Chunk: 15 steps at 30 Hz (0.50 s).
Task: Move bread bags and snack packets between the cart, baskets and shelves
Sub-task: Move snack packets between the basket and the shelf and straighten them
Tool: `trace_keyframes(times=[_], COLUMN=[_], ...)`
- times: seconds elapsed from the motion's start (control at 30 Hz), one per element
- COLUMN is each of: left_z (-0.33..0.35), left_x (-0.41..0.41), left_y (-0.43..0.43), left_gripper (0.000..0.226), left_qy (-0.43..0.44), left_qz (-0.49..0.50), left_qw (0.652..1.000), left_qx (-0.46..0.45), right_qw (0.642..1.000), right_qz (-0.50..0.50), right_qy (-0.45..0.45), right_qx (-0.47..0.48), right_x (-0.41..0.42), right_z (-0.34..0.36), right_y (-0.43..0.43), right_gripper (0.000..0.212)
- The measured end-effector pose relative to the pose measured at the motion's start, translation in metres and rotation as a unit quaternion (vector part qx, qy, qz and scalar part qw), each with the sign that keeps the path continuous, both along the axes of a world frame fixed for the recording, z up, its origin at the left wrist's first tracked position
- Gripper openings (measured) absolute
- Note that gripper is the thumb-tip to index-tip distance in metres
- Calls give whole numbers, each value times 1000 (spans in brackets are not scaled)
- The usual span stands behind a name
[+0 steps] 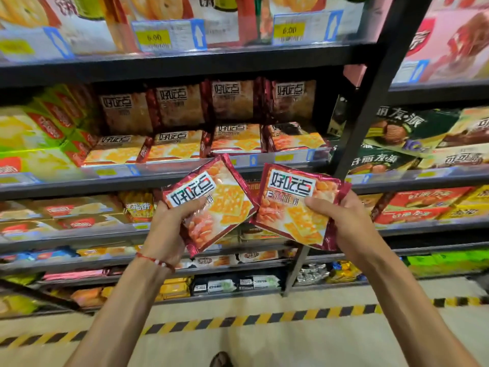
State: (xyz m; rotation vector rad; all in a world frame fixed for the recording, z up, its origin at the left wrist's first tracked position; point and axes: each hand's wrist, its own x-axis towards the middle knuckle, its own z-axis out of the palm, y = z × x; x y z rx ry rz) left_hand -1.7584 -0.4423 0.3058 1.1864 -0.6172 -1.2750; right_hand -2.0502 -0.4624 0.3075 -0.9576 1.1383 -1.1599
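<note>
Two dark-red cracker packets with white labels are held up in front of the shelves. My left hand [169, 229] grips the left packet [214, 205], which is tilted to the right, thumb across its label. My right hand [341, 221] grips the right packet [293, 207] by its right edge, thumb on the front. The two packets nearly touch at their inner corners. Matching packets [174, 147] lie in rows on the shelf just above and behind the held ones.
A black shelf upright [370, 107] runs diagonally just right of the held packets. Green and yellow boxes [39, 131] fill the shelf at left, dark green pie boxes [391, 136] at right. Yellow-black floor tape [238, 319] runs along the shelf base.
</note>
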Motion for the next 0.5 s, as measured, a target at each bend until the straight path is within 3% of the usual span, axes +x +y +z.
trace_keyframes(times=[0.13, 0.33, 0.5], left_z=[8, 18, 13], left_x=[-2, 7, 8], left_y=[-5, -31, -55], left_gripper=[12, 38, 28], left_qy=[6, -26, -36], left_qz=[8, 22, 17], left_qw=[999, 997, 998], left_qx=[-49, -67, -56], right_qw=[999, 993, 987], right_qz=[-16, -68, -89], right_qy=[-19, -9, 15], right_qx=[-23, -96, -133], right_x=[0, 13, 24], right_z=[6, 19, 17], right_y=[-4, -18, -33], right_gripper=[41, 31, 31])
